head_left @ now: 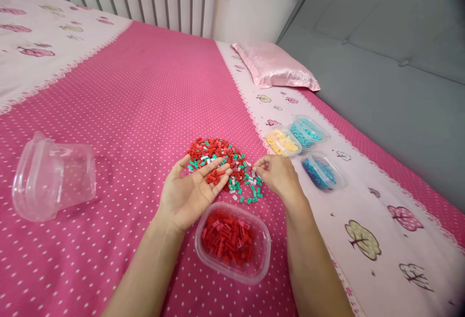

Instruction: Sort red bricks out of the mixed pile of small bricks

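Note:
A pile of small toy bricks, mostly red with green, white and pink ones, lies on the bed. My left hand is palm up at the pile's near left side, fingers stretched out. A few red toy bricks rest on those fingers. At the pile's right edge, my right hand is closed in a pinch, with a bit of red showing at the fingertips. Just below the hands stands a clear plastic tub holding red bricks and a few pink ones.
To the right are clear tubs of yellow bricks, light blue bricks and dark blue bricks. An empty clear container lies on its side at left. A pink pillow rests near the grey padded headboard.

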A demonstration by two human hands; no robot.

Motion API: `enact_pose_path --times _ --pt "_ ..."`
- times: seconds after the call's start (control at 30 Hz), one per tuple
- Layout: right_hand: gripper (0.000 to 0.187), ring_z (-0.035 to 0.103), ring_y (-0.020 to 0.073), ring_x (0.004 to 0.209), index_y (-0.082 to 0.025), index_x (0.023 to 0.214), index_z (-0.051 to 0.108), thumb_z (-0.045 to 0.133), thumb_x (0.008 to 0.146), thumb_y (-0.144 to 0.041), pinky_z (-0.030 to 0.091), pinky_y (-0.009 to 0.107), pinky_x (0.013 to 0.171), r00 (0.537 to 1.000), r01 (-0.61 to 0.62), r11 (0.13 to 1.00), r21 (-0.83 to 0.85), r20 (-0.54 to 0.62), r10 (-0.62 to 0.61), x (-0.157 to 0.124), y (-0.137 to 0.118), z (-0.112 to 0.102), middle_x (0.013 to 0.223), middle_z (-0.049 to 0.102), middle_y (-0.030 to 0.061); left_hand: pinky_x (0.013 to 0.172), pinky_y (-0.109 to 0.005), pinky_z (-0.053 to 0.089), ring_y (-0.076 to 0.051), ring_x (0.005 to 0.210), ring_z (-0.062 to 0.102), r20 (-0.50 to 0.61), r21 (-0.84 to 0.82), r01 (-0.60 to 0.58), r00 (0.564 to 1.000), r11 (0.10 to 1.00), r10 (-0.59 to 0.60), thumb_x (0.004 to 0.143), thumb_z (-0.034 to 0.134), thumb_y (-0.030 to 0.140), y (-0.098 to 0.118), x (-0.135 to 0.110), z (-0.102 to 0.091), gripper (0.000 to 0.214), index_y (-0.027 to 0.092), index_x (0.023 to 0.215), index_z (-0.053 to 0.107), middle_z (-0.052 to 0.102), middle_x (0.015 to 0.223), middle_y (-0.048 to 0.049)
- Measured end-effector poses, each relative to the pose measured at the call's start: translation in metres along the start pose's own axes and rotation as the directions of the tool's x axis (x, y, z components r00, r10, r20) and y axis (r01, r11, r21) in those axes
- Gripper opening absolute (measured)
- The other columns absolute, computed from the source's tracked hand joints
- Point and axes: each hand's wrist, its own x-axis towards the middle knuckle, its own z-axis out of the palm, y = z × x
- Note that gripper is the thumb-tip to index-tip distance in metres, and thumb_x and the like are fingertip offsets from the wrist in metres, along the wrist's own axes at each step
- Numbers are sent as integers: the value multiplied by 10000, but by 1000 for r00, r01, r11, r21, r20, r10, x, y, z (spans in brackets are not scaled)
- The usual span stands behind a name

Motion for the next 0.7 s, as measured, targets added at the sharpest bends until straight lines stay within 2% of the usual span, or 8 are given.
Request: enact_pose_path --times 0.2,0.43,0.7 --pt "77 616 156 667 -230 718 699 625 736 -232 419 245 604 997 28 996 90 -79 -21 -1 1 -6 702 689 -4 904 -371 509 -270 986 630 -2 -2 7 1000 1000 -7 847 418 371 0 -1 1 610 -48 1290 418 628 1062 -237" --pt "98 616 150 644 -221 771 704 613 744 -248 424 235 579 986 136 970 202 -118 -114 -3 -4 -7 700 687 0 919 -372 497 -276 990 627 5 10 12 1000 1000 -12 839 431 376 -1 0 1 593 -43 1258 450 624 1065 -238" --pt "121 586 124 574 -191 799 701 605 752 -248 442 233 579 949 302 870 389 -208 -236 -12 -19 -9 672 679 0 923 -369 494 -269 987 629 23 6 27 999 1000 -28 838 435 379 0 -1 -1 576 -34 1237 471 633 1043 -232"
